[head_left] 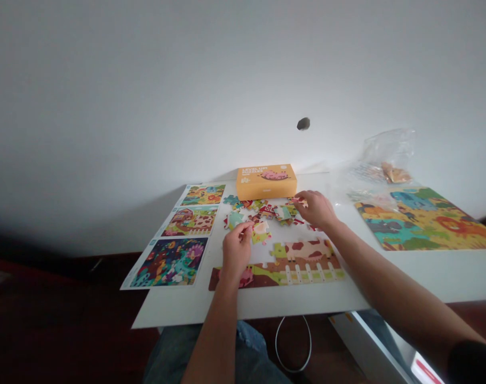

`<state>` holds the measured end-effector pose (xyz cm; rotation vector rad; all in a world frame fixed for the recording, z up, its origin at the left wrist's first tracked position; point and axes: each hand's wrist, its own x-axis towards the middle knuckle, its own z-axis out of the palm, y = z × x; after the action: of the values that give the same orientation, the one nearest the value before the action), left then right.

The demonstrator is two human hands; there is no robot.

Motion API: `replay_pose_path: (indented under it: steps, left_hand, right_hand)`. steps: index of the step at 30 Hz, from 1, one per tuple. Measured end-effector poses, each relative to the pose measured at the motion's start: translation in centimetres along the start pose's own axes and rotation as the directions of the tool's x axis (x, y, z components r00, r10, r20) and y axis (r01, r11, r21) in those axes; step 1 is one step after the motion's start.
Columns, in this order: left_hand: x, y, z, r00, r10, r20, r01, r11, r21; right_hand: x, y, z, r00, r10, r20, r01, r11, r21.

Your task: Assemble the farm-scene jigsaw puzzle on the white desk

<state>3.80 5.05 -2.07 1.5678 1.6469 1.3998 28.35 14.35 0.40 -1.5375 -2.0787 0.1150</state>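
As I look down over the white table (178, 309), a sheet (159, 246) with three printed pictures lies at the left of the frame, slightly past the table's left edge. Right of it, near the center, I have my left hand (238, 242) with thumb and fingers nearly closed, beside a pale puzzle piece (261, 232); I cannot tell whether it grips anything. Below, the partly joined farm puzzle (307, 266) shows a cow and a white fence, its lower left part behind my left wrist. Above it, loose pieces (268, 211) lie in a heap just in front of the orange box (267, 182). At the heap's right side, my right hand (312, 207) pinches a small piece (301, 202) in nearly closed fingertips. Toward the right edge, a clear plastic bag (390, 152) sits above the animal puzzle (427, 218), which lies flat.
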Motion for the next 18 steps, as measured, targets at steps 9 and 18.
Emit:
replay_pose_path:
  steps: [9,18]
  left_hand:
    - [-0.1,-1.1,0.0,0.988,-0.153,0.035,0.151,0.987,0.052]
    - [-0.3,-1.5,0.7,0.988,-0.127,0.086,0.139,0.979,-0.149]
  right_hand:
    - [0.1,2.4,0.6,0.970,0.011,0.244,0.030,0.986,-0.166]
    - [0.7,3.1,1.2,0.976,-0.051,0.213,0.058,0.998,-0.029]
